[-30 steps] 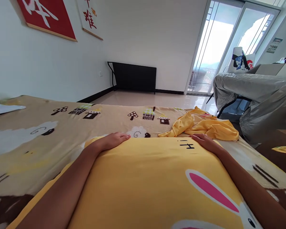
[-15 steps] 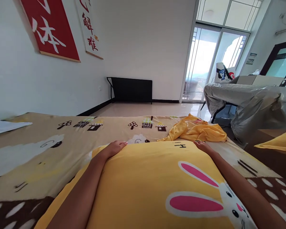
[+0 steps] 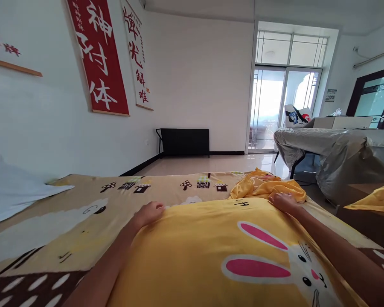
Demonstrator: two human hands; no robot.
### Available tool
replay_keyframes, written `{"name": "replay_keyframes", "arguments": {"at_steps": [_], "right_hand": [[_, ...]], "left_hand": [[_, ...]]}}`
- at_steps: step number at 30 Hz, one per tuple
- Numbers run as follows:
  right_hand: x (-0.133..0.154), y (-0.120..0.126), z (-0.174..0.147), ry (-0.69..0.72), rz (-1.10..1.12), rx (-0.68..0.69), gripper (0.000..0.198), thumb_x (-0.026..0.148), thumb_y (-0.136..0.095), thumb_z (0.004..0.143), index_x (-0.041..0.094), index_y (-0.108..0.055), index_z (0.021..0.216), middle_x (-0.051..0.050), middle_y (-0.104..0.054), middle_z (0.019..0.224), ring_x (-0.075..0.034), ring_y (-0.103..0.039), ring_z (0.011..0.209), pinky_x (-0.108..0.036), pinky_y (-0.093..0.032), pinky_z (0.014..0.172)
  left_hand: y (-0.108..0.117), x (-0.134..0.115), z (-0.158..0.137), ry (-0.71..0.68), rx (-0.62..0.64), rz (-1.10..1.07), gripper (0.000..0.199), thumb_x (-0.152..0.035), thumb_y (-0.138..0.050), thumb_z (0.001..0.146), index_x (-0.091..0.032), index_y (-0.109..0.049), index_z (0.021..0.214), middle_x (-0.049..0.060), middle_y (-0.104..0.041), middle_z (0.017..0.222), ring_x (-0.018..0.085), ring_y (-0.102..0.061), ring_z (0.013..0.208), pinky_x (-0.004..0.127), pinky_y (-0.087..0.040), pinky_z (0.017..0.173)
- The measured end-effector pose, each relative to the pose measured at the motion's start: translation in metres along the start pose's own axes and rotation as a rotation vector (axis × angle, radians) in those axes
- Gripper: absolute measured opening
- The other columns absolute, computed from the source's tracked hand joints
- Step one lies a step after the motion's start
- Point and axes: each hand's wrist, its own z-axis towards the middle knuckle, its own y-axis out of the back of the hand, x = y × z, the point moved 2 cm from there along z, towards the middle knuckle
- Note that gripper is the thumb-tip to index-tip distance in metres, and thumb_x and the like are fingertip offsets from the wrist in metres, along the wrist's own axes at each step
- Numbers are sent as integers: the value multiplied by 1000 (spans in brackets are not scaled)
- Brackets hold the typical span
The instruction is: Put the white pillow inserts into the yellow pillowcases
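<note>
A plump yellow pillow (image 3: 179, 256) with a printed rabbit and the letters "HI" lies before me on a patterned blanket (image 3: 83, 230). At its far left corner is my left hand (image 3: 149, 213), its fingers closed over the edge. My right hand (image 3: 284, 202) is closed on the far right corner, with the fingertips partly hidden. Just beyond the right hand, a crumpled yellow cloth (image 3: 252, 183) is bunched on the blanket.
White fabric (image 3: 16, 187) lies at the left. A plastic-covered table (image 3: 336, 140) with a box and bags stands at the right, near another yellow fabric corner (image 3: 374, 200). A black folded panel (image 3: 184, 142) leans by the far wall.
The view has tilted up, showing more of the wall scrolls and door. Both hands are still at the pillow's far corners; the right hand shows more of its back and sits slightly further right.
</note>
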Motion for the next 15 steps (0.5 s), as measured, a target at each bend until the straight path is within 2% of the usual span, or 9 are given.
{"name": "replay_keyframes", "arguments": {"at_steps": [2, 5, 6, 7, 8, 11, 15], "right_hand": [[40, 4, 7, 38, -43, 89, 37, 38, -42, 88, 15, -69, 77, -18, -69, 79, -31, -65, 83, -50, -44, 81], [112, -8, 0, 190, -19, 156, 38, 42, -37, 92, 19, -64, 106, -12, -65, 112, -23, -57, 109, -42, -37, 97], [133, -13, -9, 270, 9, 182, 39, 42, -35, 93, 22, -60, 114, -8, -61, 121, -19, -53, 116, -37, -34, 101], [151, -16, -19, 399, 62, 190, 40, 39, -31, 95, 21, -56, 122, -9, -57, 128, -18, -49, 121, -35, -32, 103], [163, -19, -30, 455, 97, 190, 42, 36, -28, 96, 20, -52, 127, -9, -52, 133, -18, -45, 125, -35, -30, 105], [169, -15, -57, 492, 176, 207, 43, 35, -29, 97, 21, -45, 134, -7, -46, 139, -18, -38, 130, -38, -25, 108], [142, -6, -71, 414, 210, 197, 43, 39, -34, 95, 24, -46, 134, -5, -46, 139, -18, -38, 131, -38, -26, 109]], "left_hand": [[8, -44, -5, -131, -13, -18, 55, -39, -31, 80, -13, -55, 122, 14, -55, 129, 25, -53, 117, 35, -41, 96], [-2, -111, -11, -294, -40, -3, 51, -26, -37, 77, -18, -53, 125, 12, -56, 129, 27, -51, 118, 47, -29, 104], [-10, -128, -11, -325, -43, -2, 49, -23, -37, 76, -17, -55, 121, 13, -58, 125, 28, -52, 116, 50, -27, 104], [-20, -139, -11, -342, -44, -3, 47, -20, -36, 77, -15, -57, 118, 15, -60, 122, 29, -52, 115, 52, -26, 103], [-29, -146, -9, -352, -39, -8, 46, -19, -34, 78, -14, -57, 117, 17, -60, 121, 29, -53, 115, 53, -27, 102], [-51, -145, -3, -370, -8, -45, 47, -22, -27, 84, -14, -52, 123, 16, -55, 129, 26, -50, 119, 49, -29, 103], [-56, -137, -9, -457, -13, -82, 51, -33, -21, 91, -18, -43, 134, 11, -42, 142, 20, -36, 132, 42, -23, 108]]}}
